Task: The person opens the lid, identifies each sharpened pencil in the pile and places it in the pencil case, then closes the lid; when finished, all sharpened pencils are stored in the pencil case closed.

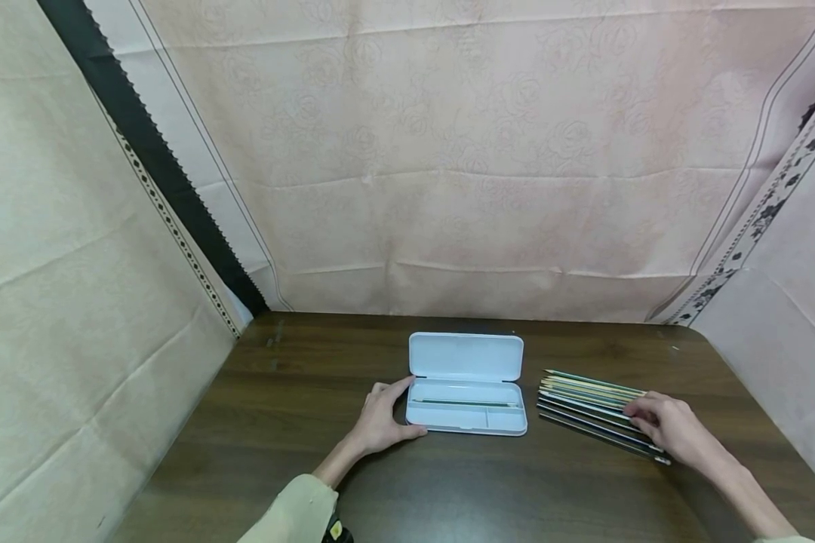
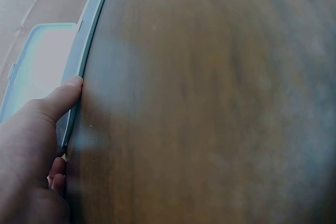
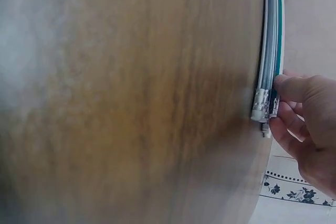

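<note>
A light blue pencil case lies open on the table, its lid tipped back. Inside it rests one green pencil lengthwise. My left hand grips the case's left end, with the thumb against its front edge. To the right of the case, a row of several pencils, some dark and some green or yellowish, lies at a slant with the eraser ends toward me. Over that row, my right hand pinches a green pencil near its eraser end between thumb and fingers.
The dark wooden table runs back to a pale cloth wall. More cloth hangs along the left side and the right side. A small gap of tabletop separates the case from the pencils.
</note>
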